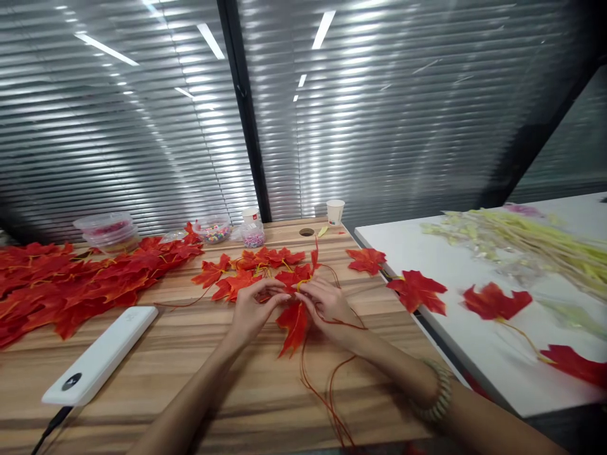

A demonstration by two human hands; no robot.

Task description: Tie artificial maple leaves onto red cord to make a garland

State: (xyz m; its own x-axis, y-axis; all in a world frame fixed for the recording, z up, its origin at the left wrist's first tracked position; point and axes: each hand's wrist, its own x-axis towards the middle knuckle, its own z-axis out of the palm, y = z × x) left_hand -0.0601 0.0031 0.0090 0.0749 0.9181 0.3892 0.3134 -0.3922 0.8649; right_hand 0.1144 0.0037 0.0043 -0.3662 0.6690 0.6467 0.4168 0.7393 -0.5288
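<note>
In the middle of the wooden table, my left hand (258, 306) and my right hand (329, 306) meet fingertip to fingertip. Between them a red artificial maple leaf (293, 325) hangs point down, its base pinched by both hands. A yellow stem (300, 286) shows at my right fingertips. Thin reddish-brown cord (308, 379) runs from the hands toward the front edge and loops round my right hand. Exactly which fingers press on cord or stem is hidden. Just beyond lie several more red leaves (232, 284) with yellow stems.
A big heap of red leaves (90, 278) covers the left side, behind a white power bank (102, 354) with a black cable. Tubs of beads (215, 230) and a paper cup (335, 213) stand at the back. A leaf strand crosses onto the white table (455, 354), which holds yellow-green bundles (535, 240).
</note>
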